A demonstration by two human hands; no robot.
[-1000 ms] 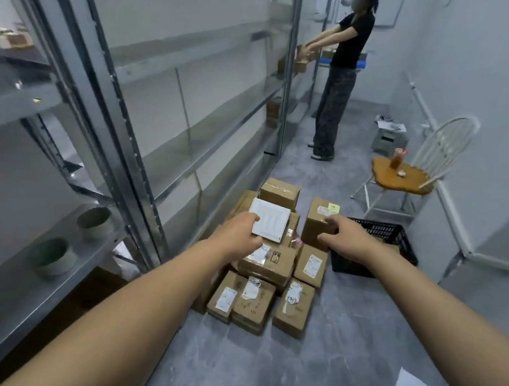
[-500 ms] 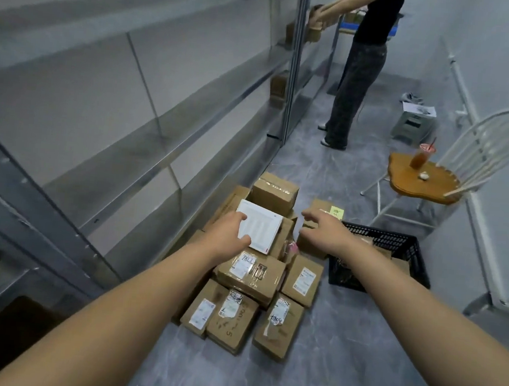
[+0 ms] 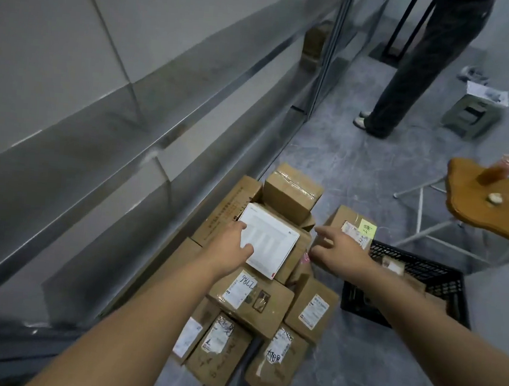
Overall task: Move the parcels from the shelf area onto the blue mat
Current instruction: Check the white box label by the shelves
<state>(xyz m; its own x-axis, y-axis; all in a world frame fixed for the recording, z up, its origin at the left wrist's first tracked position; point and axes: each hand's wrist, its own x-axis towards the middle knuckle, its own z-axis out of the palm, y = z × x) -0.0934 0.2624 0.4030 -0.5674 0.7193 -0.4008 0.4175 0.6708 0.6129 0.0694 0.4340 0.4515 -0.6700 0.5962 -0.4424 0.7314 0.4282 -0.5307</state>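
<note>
Several brown cardboard parcels [image 3: 250, 300] are piled on the grey floor beside the metal shelving. A flat white parcel [image 3: 269, 243] lies on top of the pile. My left hand [image 3: 230, 246] rests on its left edge, thumb over the top, fingers hidden under or beside it. My right hand [image 3: 337, 249] hovers with fingers spread just right of the white parcel, in front of a brown box with a yellow-green sticker [image 3: 351, 229]. No blue mat is in view.
Metal shelving [image 3: 149, 116] runs along the left. A black plastic crate [image 3: 414, 287] sits right of the pile. A chair with a wooden seat [image 3: 486, 204] holds a drink. Another person's legs [image 3: 412, 68] stand ahead, near a grey step stool [image 3: 472, 113].
The camera has tilted down and come closer to the pile. My right hand has moved left off the sticker box toward the white parcel. My left hand stays on the white parcel's edge.
</note>
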